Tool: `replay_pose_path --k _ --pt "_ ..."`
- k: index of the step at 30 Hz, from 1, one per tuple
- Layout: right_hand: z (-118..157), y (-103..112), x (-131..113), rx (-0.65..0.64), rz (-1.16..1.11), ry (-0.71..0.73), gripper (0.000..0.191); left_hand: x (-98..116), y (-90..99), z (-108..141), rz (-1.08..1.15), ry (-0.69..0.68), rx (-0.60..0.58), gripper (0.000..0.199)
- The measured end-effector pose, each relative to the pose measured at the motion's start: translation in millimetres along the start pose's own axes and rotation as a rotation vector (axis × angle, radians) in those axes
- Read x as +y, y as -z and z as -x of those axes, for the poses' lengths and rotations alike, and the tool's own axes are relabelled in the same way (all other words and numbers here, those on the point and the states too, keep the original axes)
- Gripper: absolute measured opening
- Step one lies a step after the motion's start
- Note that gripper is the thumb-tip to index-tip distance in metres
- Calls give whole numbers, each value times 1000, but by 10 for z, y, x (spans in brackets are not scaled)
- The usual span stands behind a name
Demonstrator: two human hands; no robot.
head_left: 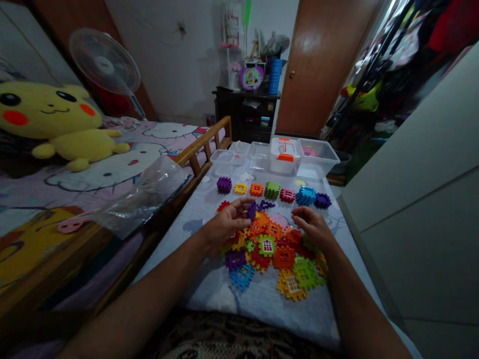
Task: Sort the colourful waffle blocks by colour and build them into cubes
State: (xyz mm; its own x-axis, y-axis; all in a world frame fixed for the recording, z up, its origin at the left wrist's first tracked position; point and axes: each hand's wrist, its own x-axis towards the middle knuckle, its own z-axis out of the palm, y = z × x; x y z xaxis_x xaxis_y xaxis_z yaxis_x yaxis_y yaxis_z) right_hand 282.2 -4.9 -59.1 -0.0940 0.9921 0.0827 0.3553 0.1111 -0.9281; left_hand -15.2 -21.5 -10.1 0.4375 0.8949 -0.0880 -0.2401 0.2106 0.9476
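Note:
My left hand [232, 218] pinches a purple interlocking plastic tile [252, 210] above the left part of a loose pile. To the right of the pile, my right hand [312, 224] hovers with its fingers curved and apart, holding nothing that I can see. Between them spread orange tiles [284, 257], green tiles [307, 273], a yellow window tile [291, 284] and a blue tile [241, 276]. Behind the pile runs a row of stacks by colour: purple [224, 185], yellow [240, 188], orange [256, 189], green [273, 189], red [288, 195], blue [306, 195] and dark purple [323, 200].
Clear plastic boxes [223, 162] line the far end of the cloth-covered table [209, 294], one with an orange-handled lid [285, 157]. Left is a bed with a wooden rail [202, 144], a plastic bag [145, 197] and a yellow plush toy [75, 124]. A white cabinet [422, 189] stands right.

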Motion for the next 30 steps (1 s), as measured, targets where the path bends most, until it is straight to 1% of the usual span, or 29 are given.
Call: replay_pose_path --k 3,6,8,10,14,18,21,24,27,30 --pt "36 -51 -54 -46 -38 21 28 -163 -254 -98 226 75 -33 68" --pt "71 -111 -123 -128 -60 71 40 -250 -399 -163 333 129 -56 67" --pt "91 -149 -171 -170 -61 107 50 -284 -470 -203 345 135 -63 66" --pt "108 -184 -211 -203 -45 135 56 -318 -535 -242 328 122 -41 64" --pt "125 -237 -224 -235 20 181 54 -377 -646 -305 280 94 48 58" --pt "123 -259 -212 -223 82 256 48 -399 -704 -329 228 91 118 52" --pt "126 -271 -255 -174 169 352 47 -412 -741 -330 184 102 187 45" --pt "133 -294 -307 -127 258 419 49 -424 -787 -337 200 117 261 39" --pt "138 -326 -313 -92 318 449 52 -425 -821 -358 239 111 295 40" --pt "135 -363 -278 -43 369 468 52 -421 -826 -388 226 90 336 43"
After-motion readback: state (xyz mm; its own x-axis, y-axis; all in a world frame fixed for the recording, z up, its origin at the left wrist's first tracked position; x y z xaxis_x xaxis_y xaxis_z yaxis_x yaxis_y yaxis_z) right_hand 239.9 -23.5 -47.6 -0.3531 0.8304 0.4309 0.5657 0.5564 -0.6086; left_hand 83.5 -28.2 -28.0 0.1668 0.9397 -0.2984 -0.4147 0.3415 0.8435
